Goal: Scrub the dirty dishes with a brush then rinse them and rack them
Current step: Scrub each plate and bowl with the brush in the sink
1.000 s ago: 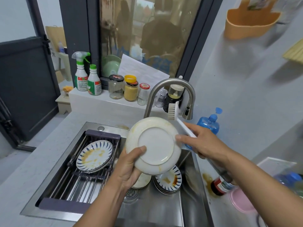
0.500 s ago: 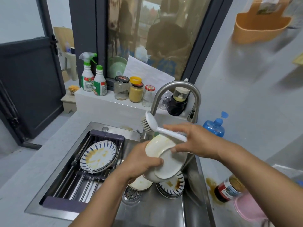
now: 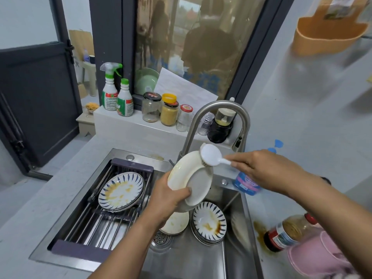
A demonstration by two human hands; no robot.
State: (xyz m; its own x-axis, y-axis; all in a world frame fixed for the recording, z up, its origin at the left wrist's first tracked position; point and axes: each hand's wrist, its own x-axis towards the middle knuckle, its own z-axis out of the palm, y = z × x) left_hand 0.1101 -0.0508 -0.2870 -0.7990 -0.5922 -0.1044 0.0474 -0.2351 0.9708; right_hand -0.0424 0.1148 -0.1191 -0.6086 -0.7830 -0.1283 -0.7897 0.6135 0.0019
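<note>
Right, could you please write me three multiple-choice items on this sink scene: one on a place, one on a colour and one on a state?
1. Where does the brush touch?
A. the upper rim of the white plate
B. the drain
C. the faucet
2. What colour is the brush?
A. green
B. white
C. pink
3. How is the patterned plate on the rack?
A. clean
B. broken
C. stained
Answers: 1 A, the right hand holds it against the plate that the left hand grips; 2 B, head and handle are white; 3 C, brown smears mark its face.
</note>
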